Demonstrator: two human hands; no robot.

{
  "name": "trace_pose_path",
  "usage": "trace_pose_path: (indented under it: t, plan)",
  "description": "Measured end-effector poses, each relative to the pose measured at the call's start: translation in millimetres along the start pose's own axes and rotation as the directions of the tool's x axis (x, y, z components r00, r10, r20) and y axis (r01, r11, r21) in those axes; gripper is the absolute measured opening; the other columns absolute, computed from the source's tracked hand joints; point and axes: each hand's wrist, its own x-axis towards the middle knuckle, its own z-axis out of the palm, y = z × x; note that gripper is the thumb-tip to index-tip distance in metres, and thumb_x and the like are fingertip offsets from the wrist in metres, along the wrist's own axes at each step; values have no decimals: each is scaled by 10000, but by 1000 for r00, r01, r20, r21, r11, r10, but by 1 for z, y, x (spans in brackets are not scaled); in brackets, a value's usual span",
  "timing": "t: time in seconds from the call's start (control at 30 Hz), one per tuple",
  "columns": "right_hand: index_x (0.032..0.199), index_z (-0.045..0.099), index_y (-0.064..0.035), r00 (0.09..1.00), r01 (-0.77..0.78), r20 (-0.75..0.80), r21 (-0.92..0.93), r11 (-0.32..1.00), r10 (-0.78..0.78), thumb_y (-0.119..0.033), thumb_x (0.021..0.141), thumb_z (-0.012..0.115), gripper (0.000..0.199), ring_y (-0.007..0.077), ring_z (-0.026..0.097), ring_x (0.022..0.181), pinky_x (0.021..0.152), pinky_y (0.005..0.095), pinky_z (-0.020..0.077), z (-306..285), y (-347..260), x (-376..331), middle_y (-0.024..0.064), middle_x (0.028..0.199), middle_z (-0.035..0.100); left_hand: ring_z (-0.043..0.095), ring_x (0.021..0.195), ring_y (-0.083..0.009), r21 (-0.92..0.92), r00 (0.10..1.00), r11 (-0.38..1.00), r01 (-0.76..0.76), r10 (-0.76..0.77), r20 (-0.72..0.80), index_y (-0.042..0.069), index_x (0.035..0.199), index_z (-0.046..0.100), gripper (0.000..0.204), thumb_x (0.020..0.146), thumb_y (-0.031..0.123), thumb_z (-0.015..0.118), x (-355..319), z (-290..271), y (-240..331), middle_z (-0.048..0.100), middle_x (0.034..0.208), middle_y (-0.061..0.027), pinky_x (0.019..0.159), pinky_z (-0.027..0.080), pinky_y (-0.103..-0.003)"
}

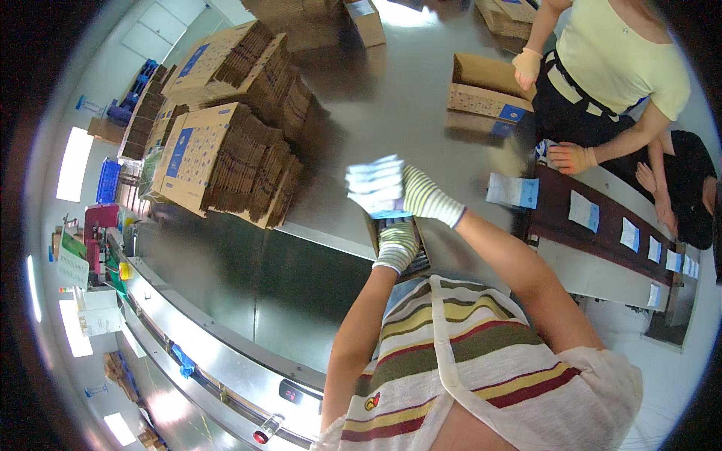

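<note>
In the head view, my right hand (pixel 432 201) has its fingers closed round a bundle of white-and-blue packets (pixel 374 182), by the far end of an open brown box (pixel 372 232) at the worktop's (pixel 376 98) edge. My left hand (pixel 397 245) is at the box's opening; I cannot tell how its fingers stand.

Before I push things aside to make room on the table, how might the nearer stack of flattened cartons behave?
The nearer carton stack is probably heavy, with many cardboard layers. Its uneven edges suggest loose sheets that could fan out. It may slide on the smooth, shiny table.
</note>
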Motion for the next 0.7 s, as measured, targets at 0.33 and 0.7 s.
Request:
trace_pose_path:
  t: [0.33,0.7]
  plan:
    - [1162,545,-56,936,-306,-195,-862,404,293,-285,732,662,500,306,419,1192,1034,392,317,1,46,-10,169,1259,480,253,1305,-364,31,999,999,-26,25,30,36,1368,287,630,845,336,471,11,5,20,249,1424,-202,1051,217,-497]
    - [1073,546,-105,913,346,408,-788,509,13,-318,805,578,344,262,548,851,735,418,457,15,-70,-108,125,937,548,469,1168,-321,-38,1000,999,0,-1,-11,77,1259,435,546,863,452,437,2,2,8,500,1227,-190,968,373,-439]
